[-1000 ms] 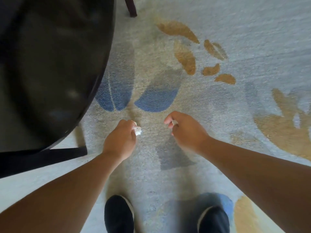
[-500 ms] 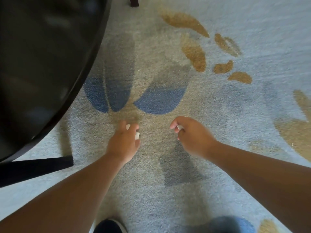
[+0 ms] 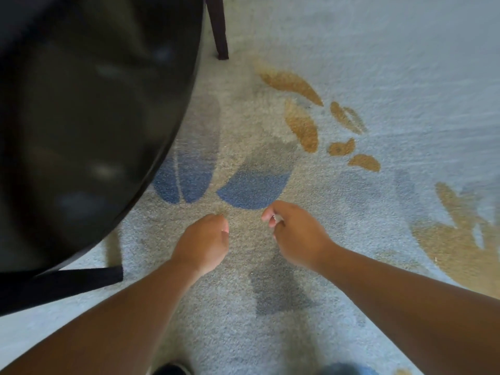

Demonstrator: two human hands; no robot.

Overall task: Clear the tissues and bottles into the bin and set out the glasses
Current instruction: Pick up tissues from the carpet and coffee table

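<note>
I am looking down at a patterned carpet (image 3: 351, 63) with both arms stretched out over it. My left hand (image 3: 204, 243) is curled into a fist, and the white tissue scrap it held a moment ago is now hidden inside the fingers. My right hand (image 3: 295, 234) is also curled, and it pinches a small white tissue scrap (image 3: 277, 218) that peeks out between the thumb and fingers. The two hands hang a short gap apart above the carpet. No bin, bottles or glasses are in view.
A dark glossy round table (image 3: 89, 117) fills the upper left, with a dark leg (image 3: 217, 28) behind it and a black bar (image 3: 62, 282) at its lower edge. My shoe tips (image 3: 173, 370) show at the bottom. Carpet stretches away to the right.
The tissue scrap that showed at my left fingertips has vanished into the closed fist. The view shifted forward, so my shoes slid almost out of frame. Both hands kept their gap.
</note>
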